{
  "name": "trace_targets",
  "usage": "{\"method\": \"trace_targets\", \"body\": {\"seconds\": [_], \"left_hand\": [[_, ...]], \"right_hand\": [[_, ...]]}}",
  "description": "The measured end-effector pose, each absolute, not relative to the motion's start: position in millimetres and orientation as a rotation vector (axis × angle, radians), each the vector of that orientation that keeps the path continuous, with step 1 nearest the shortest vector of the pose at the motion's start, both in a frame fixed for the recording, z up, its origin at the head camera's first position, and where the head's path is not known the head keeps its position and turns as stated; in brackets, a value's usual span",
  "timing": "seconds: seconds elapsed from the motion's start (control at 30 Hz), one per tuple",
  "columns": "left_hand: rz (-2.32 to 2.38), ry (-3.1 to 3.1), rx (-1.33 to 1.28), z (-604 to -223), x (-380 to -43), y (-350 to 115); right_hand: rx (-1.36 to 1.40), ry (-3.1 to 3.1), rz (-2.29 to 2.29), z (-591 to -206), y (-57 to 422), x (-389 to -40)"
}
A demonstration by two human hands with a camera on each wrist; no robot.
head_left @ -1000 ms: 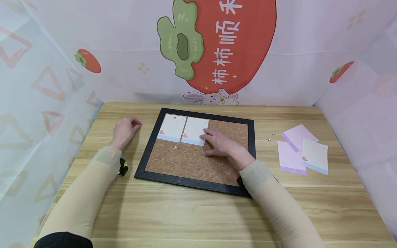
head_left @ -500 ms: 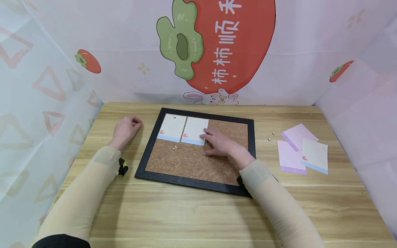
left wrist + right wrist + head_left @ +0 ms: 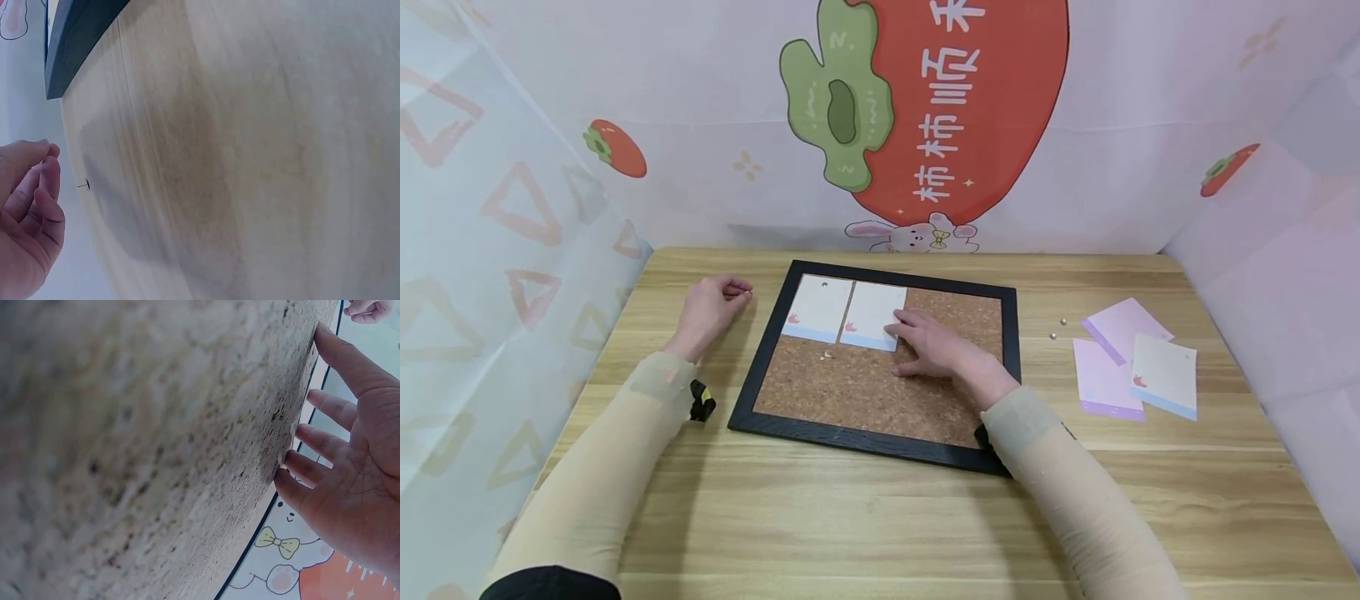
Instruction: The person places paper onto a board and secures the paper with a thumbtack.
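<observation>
My left hand [image 3: 707, 310] is over the wood to the left of the board, thumb and forefinger pinched together. A tiny pale speck, apparently a thumbtack [image 3: 750, 292], shows at those fingertips; most of it is hidden. In the left wrist view the curled left hand [image 3: 28, 212] is near a dark mark like a tack [image 3: 87, 185], without touching it. Spread fingers of my right hand [image 3: 934, 346] press the right edge of the second note [image 3: 872, 310] onto the cork board [image 3: 850, 392]. Left of it lies the first note [image 3: 820, 304], with a tack [image 3: 824, 284] near its top.
Two pearl-like tacks [image 3: 1063, 322] lie on the table [image 3: 850, 533] right of the board. Farther right are two purple notes [image 3: 1105, 379] and a white-and-blue note [image 3: 1163, 375], overlapping. Tiny light bits [image 3: 826, 356] sit on the cork. A black frame [image 3: 865, 446] edges the board.
My left hand has shifted slightly right toward the board, and a pale speck now shows at its fingertips. The right hand and the notes have stayed in place.
</observation>
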State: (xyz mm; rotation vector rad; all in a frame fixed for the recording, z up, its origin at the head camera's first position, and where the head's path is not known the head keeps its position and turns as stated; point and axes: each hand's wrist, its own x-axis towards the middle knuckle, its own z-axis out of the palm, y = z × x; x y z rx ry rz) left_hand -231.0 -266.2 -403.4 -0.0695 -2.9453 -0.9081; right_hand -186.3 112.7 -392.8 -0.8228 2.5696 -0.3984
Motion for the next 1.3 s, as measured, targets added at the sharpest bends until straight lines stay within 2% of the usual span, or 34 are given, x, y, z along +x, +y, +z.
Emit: {"method": "trace_targets", "body": {"seconds": [0.9, 1.3], "left_hand": [[-0.907, -2.945, -0.128, -400, -235, -251], [-0.988, -2.949, -0.215, -384, -233, -222]], "right_hand": [[-0.818, 2.565, -0.407, -394, 113, -187], [-0.824, 2.564, -0.410, -394, 113, -187]]}}
